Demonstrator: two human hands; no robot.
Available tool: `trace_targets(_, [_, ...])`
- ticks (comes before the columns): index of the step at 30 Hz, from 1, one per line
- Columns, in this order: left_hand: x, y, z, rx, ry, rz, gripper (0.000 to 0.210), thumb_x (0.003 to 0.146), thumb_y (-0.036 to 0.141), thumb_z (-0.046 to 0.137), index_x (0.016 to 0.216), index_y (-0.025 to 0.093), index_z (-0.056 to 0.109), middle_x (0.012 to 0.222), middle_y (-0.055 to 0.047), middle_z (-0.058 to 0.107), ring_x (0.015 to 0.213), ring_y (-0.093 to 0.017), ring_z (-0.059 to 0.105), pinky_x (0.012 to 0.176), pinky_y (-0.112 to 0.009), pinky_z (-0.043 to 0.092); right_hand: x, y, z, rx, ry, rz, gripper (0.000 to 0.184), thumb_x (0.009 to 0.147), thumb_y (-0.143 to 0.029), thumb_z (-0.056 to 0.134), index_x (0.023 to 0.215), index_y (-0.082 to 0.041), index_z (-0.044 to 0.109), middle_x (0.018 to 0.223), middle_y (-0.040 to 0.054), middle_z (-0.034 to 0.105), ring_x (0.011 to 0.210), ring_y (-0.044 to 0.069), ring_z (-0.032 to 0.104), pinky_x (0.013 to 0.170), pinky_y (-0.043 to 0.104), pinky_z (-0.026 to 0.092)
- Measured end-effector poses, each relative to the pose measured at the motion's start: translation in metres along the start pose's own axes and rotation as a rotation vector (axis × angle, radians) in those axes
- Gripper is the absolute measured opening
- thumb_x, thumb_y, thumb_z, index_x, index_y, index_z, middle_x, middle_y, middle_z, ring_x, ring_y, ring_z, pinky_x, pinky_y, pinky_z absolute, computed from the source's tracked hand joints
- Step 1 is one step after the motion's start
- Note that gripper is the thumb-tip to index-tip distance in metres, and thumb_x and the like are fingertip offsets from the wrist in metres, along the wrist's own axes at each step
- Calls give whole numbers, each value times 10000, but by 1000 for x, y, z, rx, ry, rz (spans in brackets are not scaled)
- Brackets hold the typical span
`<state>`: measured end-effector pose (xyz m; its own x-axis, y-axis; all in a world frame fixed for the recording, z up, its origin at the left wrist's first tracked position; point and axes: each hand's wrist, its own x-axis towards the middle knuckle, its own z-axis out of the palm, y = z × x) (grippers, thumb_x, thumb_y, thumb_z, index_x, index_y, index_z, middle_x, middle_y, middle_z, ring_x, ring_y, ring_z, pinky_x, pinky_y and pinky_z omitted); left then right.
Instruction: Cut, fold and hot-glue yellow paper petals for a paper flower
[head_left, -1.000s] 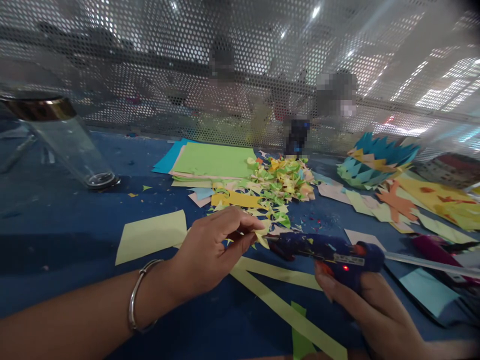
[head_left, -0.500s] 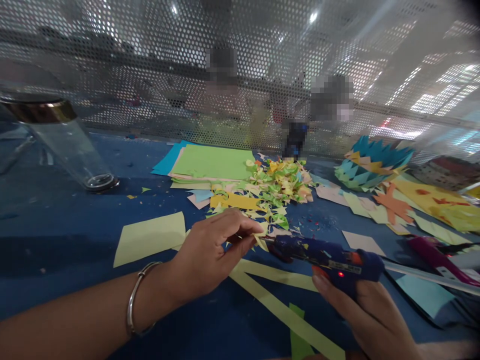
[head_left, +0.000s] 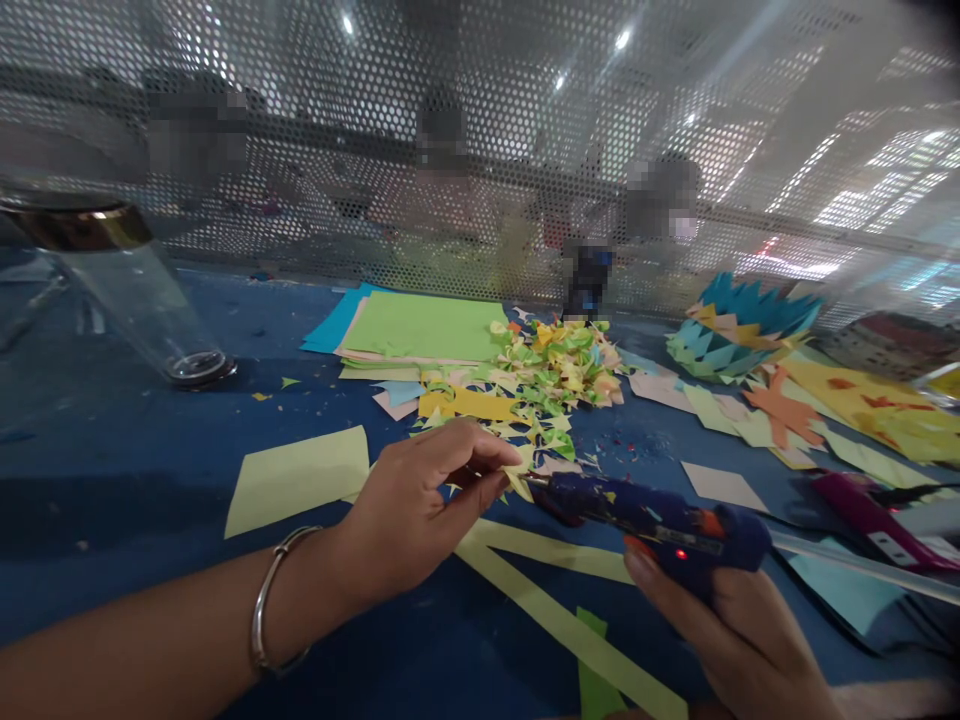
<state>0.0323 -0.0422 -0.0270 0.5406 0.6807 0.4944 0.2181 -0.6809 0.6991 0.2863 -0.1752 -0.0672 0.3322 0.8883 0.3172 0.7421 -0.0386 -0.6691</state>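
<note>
Between thumb and fingertips, my left hand (head_left: 427, 510) pinches a small pale yellow paper piece (head_left: 520, 484). My right hand (head_left: 739, 620) is wrapped round the handle of a dark blue hot glue gun (head_left: 637, 510) with a red light lit and a clear glue stick (head_left: 862, 567) out of its back. The metal nozzle is right at the paper piece; whether they touch I cannot tell. Below the hands lie long pale yellow paper strips (head_left: 562, 620) and a green scrap (head_left: 592, 665). A pale yellow sheet (head_left: 300, 475) lies left of my left hand.
Beyond my hands are a heap of curled paper scraps (head_left: 562, 360) and stacked coloured sheets (head_left: 427, 325). A clear bottle (head_left: 142, 300) stands at left. On the right are a spiky paper crown (head_left: 742, 325), a magenta power strip (head_left: 870, 520) and cables. A perforated screen (head_left: 315, 200) borders the blue table.
The view has shifted very slightly. Both hands keep nearly the same pose, with the nozzle still at the paper piece.
</note>
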Motion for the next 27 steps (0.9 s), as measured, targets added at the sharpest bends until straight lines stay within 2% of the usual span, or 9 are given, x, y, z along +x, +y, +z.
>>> trace_targets(4, [0, 2, 0, -44, 6, -18, 147, 914, 181, 623, 1032, 266, 644, 896, 41, 717, 755, -63, 693, 677, -142, 550, -5, -2, 2, -28, 32, 21, 339, 821, -556, 666, 947, -247, 726, 889, 76, 744, 853, 281, 691, 770, 372, 554])
trace_targets(6, [0, 2, 0, -82, 8, -39, 139, 910, 185, 627, 1031, 255, 633, 880, 35, 716, 753, -74, 698, 680, -157, 565, -5, -4, 3, -28, 20, 29, 368, 824, -576, 648, 954, -240, 724, 889, 76, 737, 858, 280, 685, 772, 374, 545])
trace_targets(12, [-1, 5, 0, -178, 39, -86, 189, 900, 192, 630, 1076, 257, 609, 938, 2, 714, 853, -127, 709, 739, -230, 592, 3, -15, -2, 35, -31, 74, 367, 834, -558, 638, 741, -212, 716, 717, 40, 678, 681, 209, 608, 631, 285, 491])
trace_targets(15, [2, 8, -1, -216, 35, -171, 181, 883, 219, 652, 1062, 239, 639, 945, -20, 728, 867, -148, 702, 730, -248, 583, 14, -15, -12, 118, -109, 96, 434, 831, -564, 641, 603, -196, 625, 590, 19, 573, 577, 170, 521, 547, 266, 425])
trace_targets(17, [5, 8, -1, -274, 11, -255, 161, 879, 254, 667, 1035, 214, 660, 916, -31, 724, 837, -152, 691, 724, -263, 574, 25, -8, -21, 141, -174, 144, 497, 841, -576, 625, 535, -193, 541, 525, 8, 485, 513, 147, 450, 480, 269, 346])
trace_targets(21, [10, 0, 1, -405, 10, -368, 127, 849, 256, 704, 956, 190, 686, 838, -13, 698, 745, -117, 646, 704, -249, 537, 52, 17, -40, 181, -265, 252, 525, 835, -567, 635, 498, -185, 509, 502, 8, 470, 475, 127, 427, 480, 280, 323])
trace_targets(26, [11, -12, 5, -578, 39, -462, 146, 796, 223, 752, 911, 191, 669, 818, 20, 663, 743, -94, 622, 742, -237, 517, 85, 52, -53, 205, -316, 454, 437, 809, -587, 648, 659, -180, 601, 563, 20, 534, 492, 134, 471, 446, 271, 323])
trace_targets(27, [12, -12, 5, -598, 39, -475, 149, 790, 221, 756, 903, 189, 665, 820, 22, 658, 744, -94, 620, 745, -239, 515, 91, 57, -54, 194, -311, 499, 442, 789, -605, 656, 672, -182, 598, 558, 16, 531, 473, 128, 456, 418, 263, 294])
